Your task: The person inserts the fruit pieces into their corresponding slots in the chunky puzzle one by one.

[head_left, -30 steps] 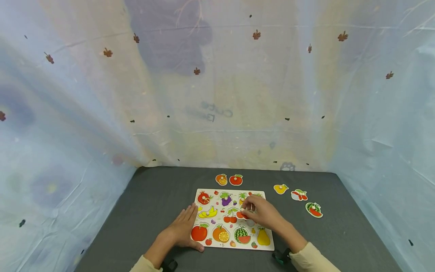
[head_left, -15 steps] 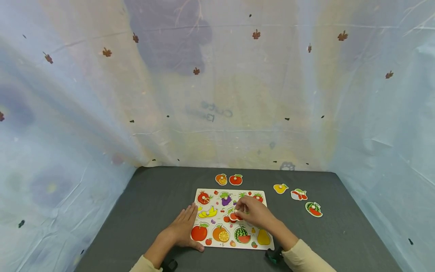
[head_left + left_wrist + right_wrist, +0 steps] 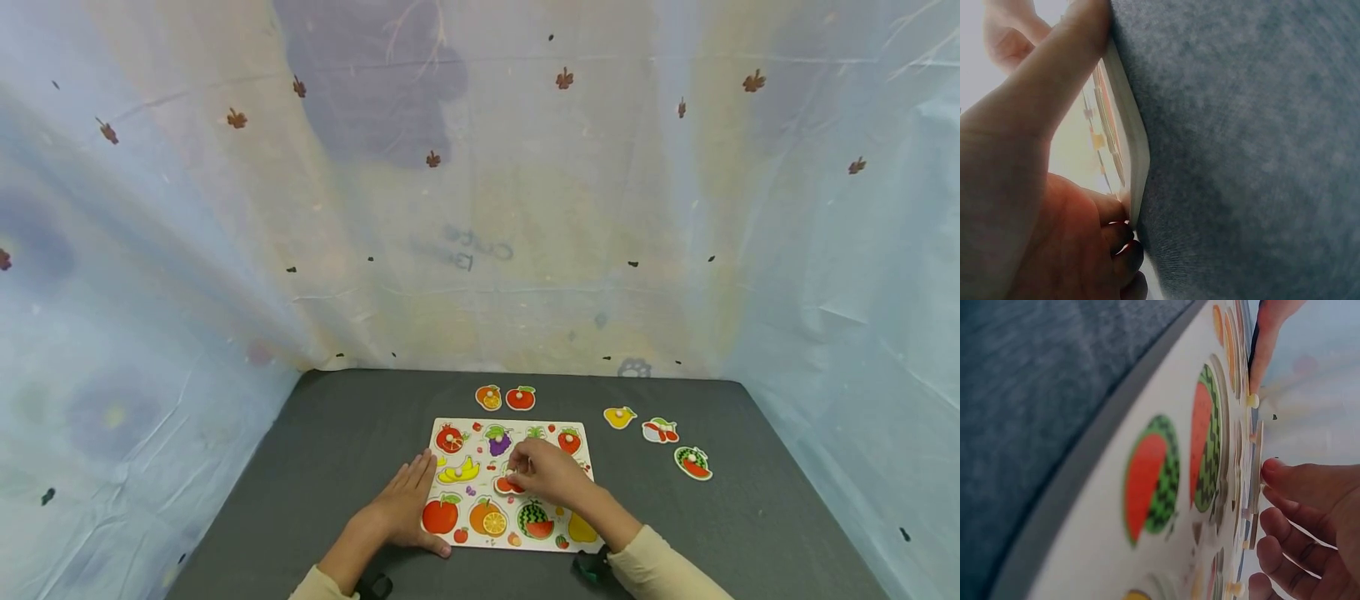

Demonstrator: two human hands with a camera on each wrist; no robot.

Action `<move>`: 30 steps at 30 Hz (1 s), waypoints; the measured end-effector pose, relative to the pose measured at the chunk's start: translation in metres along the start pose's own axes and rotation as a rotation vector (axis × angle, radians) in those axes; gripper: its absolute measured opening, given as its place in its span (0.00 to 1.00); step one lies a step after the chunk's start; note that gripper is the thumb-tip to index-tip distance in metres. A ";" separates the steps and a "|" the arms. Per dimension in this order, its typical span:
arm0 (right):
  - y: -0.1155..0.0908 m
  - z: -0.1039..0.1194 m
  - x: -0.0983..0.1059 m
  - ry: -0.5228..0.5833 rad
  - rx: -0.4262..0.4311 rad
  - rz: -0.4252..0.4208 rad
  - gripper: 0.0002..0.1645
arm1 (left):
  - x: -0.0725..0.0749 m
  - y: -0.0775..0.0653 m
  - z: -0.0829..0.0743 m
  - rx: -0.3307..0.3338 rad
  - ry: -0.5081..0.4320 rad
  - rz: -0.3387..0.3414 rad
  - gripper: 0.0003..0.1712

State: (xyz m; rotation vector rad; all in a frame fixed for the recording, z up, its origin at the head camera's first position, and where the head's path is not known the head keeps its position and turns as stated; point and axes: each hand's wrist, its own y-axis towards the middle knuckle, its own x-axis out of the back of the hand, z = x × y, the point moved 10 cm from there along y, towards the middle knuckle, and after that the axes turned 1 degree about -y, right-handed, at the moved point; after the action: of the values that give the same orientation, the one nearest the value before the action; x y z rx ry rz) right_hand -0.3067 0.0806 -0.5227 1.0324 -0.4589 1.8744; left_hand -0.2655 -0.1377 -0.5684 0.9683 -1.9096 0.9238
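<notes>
The white fruit puzzle board (image 3: 525, 540) lies on the dark table. My left hand (image 3: 401, 504) rests along its left edge with straight fingers, the thumb at the near left corner. In the left wrist view, the thumb and fingertips meet the board's side (image 3: 1136, 150). Over the middle of the board my right hand (image 3: 553, 473) pinches a red cherry puzzle piece (image 3: 507, 486), which overlaps the printed cherries there. The right wrist view shows this piece (image 3: 1258, 469) edge-on close to the board, with the thumb and fingers of the right hand (image 3: 1310, 519) around it.
Behind the board lie an orange piece (image 3: 488, 397) and a red tomato-like piece (image 3: 521, 398). To the right are a yellow pear piece (image 3: 619, 417), a red-and-white piece (image 3: 660, 430) and a watermelon piece (image 3: 693, 463). A patterned curtain (image 3: 480, 208) surrounds the table.
My right hand has moved left across the board with the cherry piece, from right of the printed cherries to over them. My left hand has stayed at the board's left edge.
</notes>
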 end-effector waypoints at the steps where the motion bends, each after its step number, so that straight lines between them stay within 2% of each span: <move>1: 0.000 0.001 0.000 -0.003 0.001 -0.001 0.09 | -0.001 0.000 0.000 0.001 0.004 0.000 0.90; 12: 0.007 -0.003 -0.010 -0.041 -0.050 0.022 0.11 | 0.003 -0.002 -0.004 0.058 0.044 0.015 0.85; 18: 0.009 0.001 -0.009 -0.039 -0.038 0.022 0.10 | 0.003 -0.002 -0.003 0.068 0.044 0.020 0.85; 30: 0.010 -0.001 -0.010 -0.039 -0.068 0.036 0.10 | 0.001 -0.001 -0.003 0.064 0.057 0.019 0.86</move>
State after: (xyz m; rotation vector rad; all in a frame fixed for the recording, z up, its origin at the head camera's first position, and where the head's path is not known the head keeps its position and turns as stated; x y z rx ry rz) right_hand -0.3133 0.0706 -0.5303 1.0223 -0.5639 1.8603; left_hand -0.2638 -0.1363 -0.5659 0.9523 -1.8542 1.0187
